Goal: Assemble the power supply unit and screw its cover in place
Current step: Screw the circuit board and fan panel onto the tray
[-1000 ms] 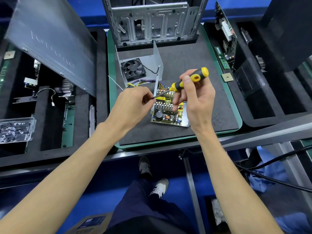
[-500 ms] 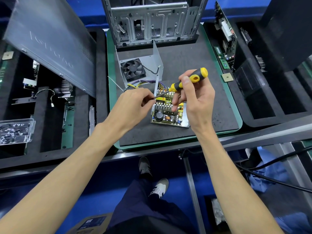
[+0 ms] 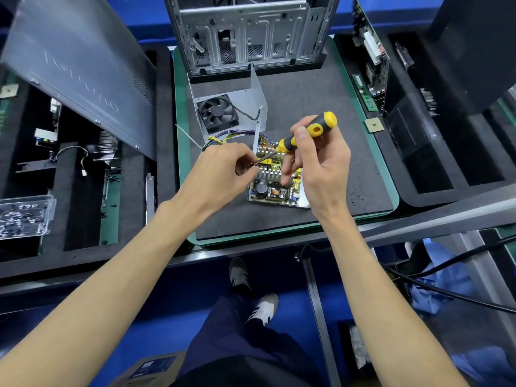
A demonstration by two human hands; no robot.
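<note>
The power supply's circuit board (image 3: pixel 275 192), with capacitors, coils and heat-sink fins, lies in its open metal base on the dark mat. Behind it stands the grey metal cover (image 3: pixel 252 107) with a black fan (image 3: pixel 217 110) and a bundle of coloured wires (image 3: pixel 223 136). My right hand (image 3: pixel 321 166) grips a yellow-and-black screwdriver (image 3: pixel 307 132), its shaft slanting down to the left. My left hand (image 3: pixel 223 171) pinches at the screwdriver's tip above the board; what sits between its fingertips is too small to make out.
An open computer case (image 3: pixel 245 32) stands at the back of the green-edged mat (image 3: pixel 391 191). A grey side panel (image 3: pixel 75 68) leans at the left. A clear tray of screws (image 3: pixel 23 216) sits far left. Circuit cards (image 3: pixel 368 51) and a CPU chip (image 3: pixel 373 125) lie at the right.
Both hands stay almost still over the board; my left fingertips have shifted slightly at the screwdriver's tip.
</note>
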